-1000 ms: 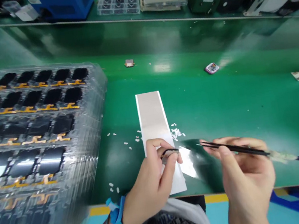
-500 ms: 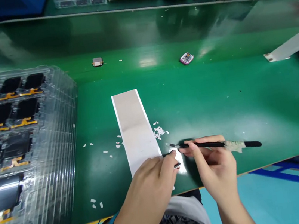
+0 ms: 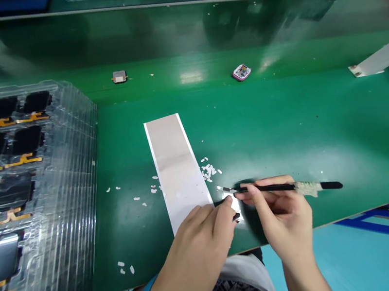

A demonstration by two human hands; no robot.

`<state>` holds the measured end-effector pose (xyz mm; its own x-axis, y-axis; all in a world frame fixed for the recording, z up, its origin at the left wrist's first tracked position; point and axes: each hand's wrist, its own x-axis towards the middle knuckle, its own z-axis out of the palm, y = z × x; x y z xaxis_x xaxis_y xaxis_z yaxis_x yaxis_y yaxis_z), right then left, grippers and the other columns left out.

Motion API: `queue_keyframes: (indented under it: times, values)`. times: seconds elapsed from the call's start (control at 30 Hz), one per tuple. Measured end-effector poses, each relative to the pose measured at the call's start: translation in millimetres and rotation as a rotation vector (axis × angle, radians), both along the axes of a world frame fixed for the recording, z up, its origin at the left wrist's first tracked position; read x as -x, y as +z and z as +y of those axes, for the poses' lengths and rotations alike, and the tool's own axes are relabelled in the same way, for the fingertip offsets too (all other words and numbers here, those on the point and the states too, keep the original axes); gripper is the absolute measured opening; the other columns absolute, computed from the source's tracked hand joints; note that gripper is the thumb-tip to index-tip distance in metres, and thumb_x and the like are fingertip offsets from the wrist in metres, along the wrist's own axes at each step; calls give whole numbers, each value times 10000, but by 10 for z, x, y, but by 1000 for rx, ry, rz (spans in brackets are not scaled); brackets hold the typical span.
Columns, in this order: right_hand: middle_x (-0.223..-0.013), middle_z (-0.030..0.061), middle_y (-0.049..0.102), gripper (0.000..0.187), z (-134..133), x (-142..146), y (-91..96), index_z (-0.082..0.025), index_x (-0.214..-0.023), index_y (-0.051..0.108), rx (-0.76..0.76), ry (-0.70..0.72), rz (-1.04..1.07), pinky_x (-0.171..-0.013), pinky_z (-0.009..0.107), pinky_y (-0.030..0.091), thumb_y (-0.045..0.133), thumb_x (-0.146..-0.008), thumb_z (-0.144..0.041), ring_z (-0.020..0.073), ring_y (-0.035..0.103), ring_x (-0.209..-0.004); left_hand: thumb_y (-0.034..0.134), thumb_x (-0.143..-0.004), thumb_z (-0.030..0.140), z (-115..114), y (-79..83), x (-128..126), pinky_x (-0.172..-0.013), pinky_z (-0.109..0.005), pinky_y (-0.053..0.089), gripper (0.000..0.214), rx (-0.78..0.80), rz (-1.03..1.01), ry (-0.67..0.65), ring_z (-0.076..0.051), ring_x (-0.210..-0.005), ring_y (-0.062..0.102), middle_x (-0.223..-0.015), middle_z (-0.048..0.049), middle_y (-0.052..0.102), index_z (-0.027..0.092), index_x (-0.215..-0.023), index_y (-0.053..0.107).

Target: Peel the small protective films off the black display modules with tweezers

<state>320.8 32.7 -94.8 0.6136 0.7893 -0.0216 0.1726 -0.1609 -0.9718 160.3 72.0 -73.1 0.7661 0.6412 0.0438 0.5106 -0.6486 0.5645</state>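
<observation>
The left hand and right hand meet low over a green anti-static bench. The left fingers are pressed together, pinching a small black curved piece, though they hide most of it. The right fingers pinch slim black tweezers like a pen, their taped shaft running out past the knuckles and their fine tips pointing toward the left fingertips. A glossy clear film lies just under those fingertips. Beyond the left fingers rests a long pale silver-white strip, with loose white flecks beside it. Stacked clear plastic trays stand further left. Work this fine seems best done with both wrists steady and the tweezer tips closing slowly, in clear view.
</observation>
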Motion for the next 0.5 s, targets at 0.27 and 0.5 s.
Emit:
queue_keyframes:
  times: [0.27, 0.5]
  values:
    - [-880, 54, 716, 83, -13, 6, -23, -175, -831, 692, -14, -21, -9, -637, 256, 653, 710, -841, -255, 190, 761, -627, 474, -938, 51, 28, 16, -37, -691, -447, 599, 289, -27, -32, 8, -270, -796, 666, -922, -98, 691, 127, -1217, 473]
    - [-882, 19, 694, 80, -3, 5, -43, -201, -892, 642, -58, -2, 13, -623, 245, 655, 706, -843, -207, 177, 762, -633, 437, -959, 80, 57, 47, -56, -650, -452, 609, 186, -37, -51, 34, -268, -766, 678, -879, -91, 694, 157, -1123, 477]
